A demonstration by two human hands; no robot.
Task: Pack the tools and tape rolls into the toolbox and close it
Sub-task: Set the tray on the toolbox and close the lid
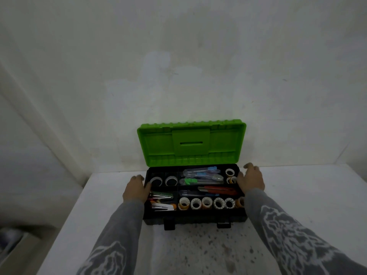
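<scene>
Two grey patterned sleeves (119,233) reach forward over the speckled white counter (198,253). The left grip (137,188) lies at the left rim of the black toolbox (195,217), fingers loosely extended, holding nothing. The right grip (251,179) sits at the right rim near the rear corner, fingers spread, likewise empty. We find the toolbox at the counter's rear edge, against the wall (178,56), its green lid (156,143) upright and open. Tape rolls (206,202) fill the front row, with a red utility knife (218,190) just behind and staplers (161,206) at front left. Bare counter lies on both sides and ahead of the front latches (169,224).
</scene>
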